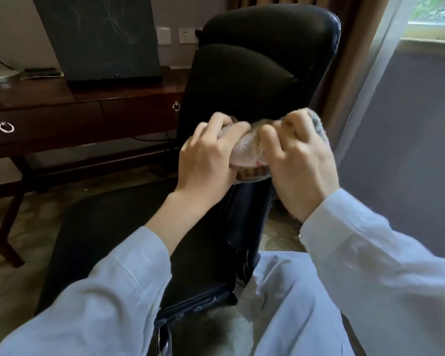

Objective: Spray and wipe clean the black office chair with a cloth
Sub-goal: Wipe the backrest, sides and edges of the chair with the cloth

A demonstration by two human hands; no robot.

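The left hand (pixel 208 155) curls its fingers round one end of the bunched cloth (pixel 244 151), and the right hand (pixel 302 165) grips the other end the same way, knuckles up, with a grey fluffy edge poking out past its fingers. The hands sit close together with the cloth packed between them, in front of the lower backrest of the black office chair (pixel 254 73). Whether the cloth touches the upholstery I cannot tell, since the hands hide that spot.

I judge the step in hand to be regathering the cloth into a pad before wiping. Done well, that means folding it flat instead of wadding it, so that a broad, clean face meets the chair. One hand can then press it down in long overlapping strokes while the other steadies the backrest. No spray bottle is in view, so the cloth or the surface would want wetting first.

The chair stands right in front of the person, its seat spreading to the lower left in matte dark fabric. The backrest rises in the middle as two padded cushions, a rounded one below and a wider headrest above. Along its right edge runs a glossier trim that catches the window light, a likely place for dust to show
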